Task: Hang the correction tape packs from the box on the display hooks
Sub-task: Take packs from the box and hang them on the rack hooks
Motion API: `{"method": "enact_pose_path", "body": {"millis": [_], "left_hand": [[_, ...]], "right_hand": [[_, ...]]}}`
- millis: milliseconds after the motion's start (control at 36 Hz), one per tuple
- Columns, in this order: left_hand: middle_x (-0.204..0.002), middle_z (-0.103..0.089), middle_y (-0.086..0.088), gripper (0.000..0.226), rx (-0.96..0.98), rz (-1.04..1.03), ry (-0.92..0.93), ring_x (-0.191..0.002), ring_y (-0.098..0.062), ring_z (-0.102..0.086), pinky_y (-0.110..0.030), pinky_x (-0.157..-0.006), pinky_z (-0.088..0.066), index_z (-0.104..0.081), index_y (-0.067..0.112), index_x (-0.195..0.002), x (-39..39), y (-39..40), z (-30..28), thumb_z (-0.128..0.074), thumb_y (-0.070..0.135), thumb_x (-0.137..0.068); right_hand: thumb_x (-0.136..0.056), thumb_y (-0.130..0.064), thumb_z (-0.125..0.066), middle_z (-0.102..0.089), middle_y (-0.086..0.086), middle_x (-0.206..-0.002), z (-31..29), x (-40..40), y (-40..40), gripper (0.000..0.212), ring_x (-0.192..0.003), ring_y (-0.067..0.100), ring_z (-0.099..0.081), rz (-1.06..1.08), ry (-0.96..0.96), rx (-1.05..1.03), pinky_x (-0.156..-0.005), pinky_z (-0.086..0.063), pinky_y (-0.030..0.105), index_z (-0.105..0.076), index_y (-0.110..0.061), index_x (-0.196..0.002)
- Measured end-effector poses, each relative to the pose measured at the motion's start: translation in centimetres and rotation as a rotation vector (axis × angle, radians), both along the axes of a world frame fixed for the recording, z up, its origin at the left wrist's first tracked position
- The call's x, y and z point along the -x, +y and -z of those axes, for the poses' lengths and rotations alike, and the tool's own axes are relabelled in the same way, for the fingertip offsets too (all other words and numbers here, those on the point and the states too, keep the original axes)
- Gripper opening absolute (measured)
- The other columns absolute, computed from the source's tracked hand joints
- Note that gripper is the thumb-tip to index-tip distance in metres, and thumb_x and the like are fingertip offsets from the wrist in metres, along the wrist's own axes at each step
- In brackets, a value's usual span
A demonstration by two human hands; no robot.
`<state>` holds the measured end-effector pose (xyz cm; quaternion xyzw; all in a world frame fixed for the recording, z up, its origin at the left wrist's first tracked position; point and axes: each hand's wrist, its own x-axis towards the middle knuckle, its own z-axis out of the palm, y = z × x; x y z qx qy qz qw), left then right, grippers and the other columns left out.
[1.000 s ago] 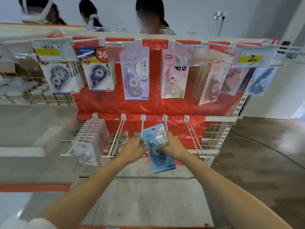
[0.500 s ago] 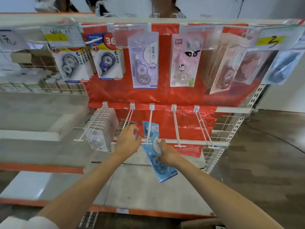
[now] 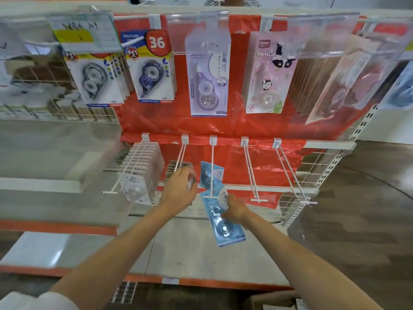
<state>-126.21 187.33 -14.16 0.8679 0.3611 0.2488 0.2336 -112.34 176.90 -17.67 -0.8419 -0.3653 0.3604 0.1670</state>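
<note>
- Here the right hand (image 3: 234, 210) grips a blue correction tape pack (image 3: 221, 220) by its right edge, fingers curled round the card, holding it tilted at the near tip of the middle lower hook (image 3: 211, 166).
- The pack's top edge sits at the hook's crossbar end; whether the hang hole is already over the wire cannot be told.
- A second blue pack (image 3: 210, 175) hangs further back on that same hook, just behind the held one.
- The left hand (image 3: 178, 191) reaches to the next hook to the left (image 3: 181, 156), fingers curled on the front of a row of packs (image 3: 176, 168) hanging there; what exactly they pinch is hidden by the hand.
- Further left, a full row of white packs (image 3: 140, 173) fills another lower hook.
- Two lower hooks to the right (image 3: 251, 173) carry nothing.
- On the far upper rail hang grey packs (image 3: 95, 82), dark blue packs marked 36 (image 3: 152, 72), a lilac pack (image 3: 209, 81) and a pink panda pack (image 3: 267, 74), all in front of a red backing sheet (image 3: 241, 128).
- Clear price holders (image 3: 324, 34) hang at the front of the upper hooks.
- At the near bottom right, the corner of a cardboard box (image 3: 274, 300) shows below the shelf (image 3: 190, 249).
</note>
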Motion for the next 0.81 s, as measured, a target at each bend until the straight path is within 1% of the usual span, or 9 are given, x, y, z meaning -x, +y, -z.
{"method": "enact_pose_path", "body": {"millis": [111,139,222,361,472,611,667,722,806], "left_hand": [[-0.109,-0.06,-0.005,0.022,-0.006,0.05,0.002,-0.101,-0.019,-0.056,-0.031,-0.088,-0.044,-0.059,0.007,-0.109,-0.6,1.1,0.1,-0.06,0.008,-0.087],[-0.109,-0.059,-0.004,0.021,-0.01,0.068,0.009,-0.101,-0.018,-0.056,-0.03,-0.088,-0.044,-0.059,0.007,-0.109,-0.7,1.3,0.1,-0.059,0.008,-0.087],[-0.108,-0.057,-0.001,0.021,-0.033,0.117,0.028,-0.1,-0.017,-0.055,-0.03,-0.089,-0.045,-0.058,0.009,-0.108,-1.0,2.3,0.1,-0.06,0.009,-0.087],[-0.113,-0.059,-0.002,0.021,-0.088,0.207,0.104,-0.104,-0.019,-0.055,-0.033,-0.09,-0.045,-0.058,0.013,-0.107,-0.9,4.0,0.4,-0.061,0.014,-0.087],[-0.116,-0.058,-0.002,0.023,-0.125,0.257,0.174,-0.107,-0.02,-0.054,-0.03,-0.089,-0.043,-0.056,0.013,-0.111,-0.7,5.3,0.3,-0.058,0.014,-0.088],[-0.117,-0.056,-0.003,0.028,-0.13,0.3,0.2,-0.107,-0.018,-0.053,-0.027,-0.087,-0.042,-0.054,0.012,-0.118,-0.8,6.3,-0.1,-0.058,0.017,-0.09],[-0.114,-0.056,-0.004,0.027,-0.121,0.329,0.19,-0.104,-0.019,-0.054,-0.029,-0.087,-0.045,-0.055,0.011,-0.117,-1.1,6.5,-0.1,-0.058,0.016,-0.09],[-0.109,-0.057,-0.007,0.025,-0.132,0.373,0.171,-0.101,-0.022,-0.054,-0.032,-0.088,-0.043,-0.057,0.009,-0.113,-1.7,6.5,0.0,-0.059,0.014,-0.088],[-0.111,-0.058,-0.008,0.024,-0.15,0.433,0.158,-0.105,-0.025,-0.054,-0.028,-0.086,-0.038,-0.058,0.007,-0.111,-3.3,5.8,0.0,-0.059,0.013,-0.088]], "right_hand": [[-0.087,-0.003,-0.062,-0.05,0.017,-0.131,0.3,0.0,1.3,0.057,-0.119,0.031,-0.051,0.056,0.012,-0.01,-0.09,-0.045,0.035,-0.031,-0.003,-0.135],[-0.088,-0.003,-0.061,-0.051,0.017,-0.13,0.2,-0.1,1.6,0.056,-0.118,0.032,-0.052,0.068,0.016,-0.01,-0.091,-0.046,0.036,-0.03,-0.003,-0.135],[-0.091,-0.006,-0.058,-0.051,0.018,-0.13,-0.2,-0.6,2.9,0.053,-0.119,0.033,-0.052,0.08,-0.021,0.007,-0.085,-0.044,0.033,-0.029,-0.004,-0.135],[-0.089,-0.008,-0.063,-0.048,0.019,-0.136,-1.0,-1.6,5.3,0.06,-0.125,0.034,-0.049,0.124,-0.088,0.011,-0.092,-0.044,0.034,-0.028,0.0,-0.138],[-0.091,-0.012,-0.061,-0.047,0.021,-0.137,-1.4,-2.3,6.7,0.06,-0.125,0.036,-0.049,0.103,-0.174,0.043,-0.095,-0.043,0.036,-0.026,0.0,-0.139],[-0.092,-0.013,-0.057,-0.051,0.021,-0.132,-2.0,-2.7,7.2,0.052,-0.12,0.038,-0.052,0.073,-0.267,0.057,-0.091,-0.045,0.04,-0.03,-0.003,-0.135],[-0.091,-0.011,-0.057,-0.054,0.021,-0.128,-2.3,-3.0,6.8,0.048,-0.117,0.038,-0.054,0.066,-0.33,0.045,-0.088,-0.046,0.04,-0.035,-0.003,-0.132],[-0.09,-0.003,-0.052,-0.055,0.022,-0.127,-2.8,-3.3,6.3,0.042,-0.116,0.037,-0.055,0.049,-0.412,0.024,-0.089,-0.045,0.04,-0.038,-0.002,-0.13],[-0.088,0.007,-0.045,-0.05,0.017,-0.132,-3.9,-3.8,5.2,0.043,-0.118,0.036,-0.052,0.036,-0.521,-0.024,-0.092,-0.045,0.042,-0.041,-0.005,-0.129]]}}
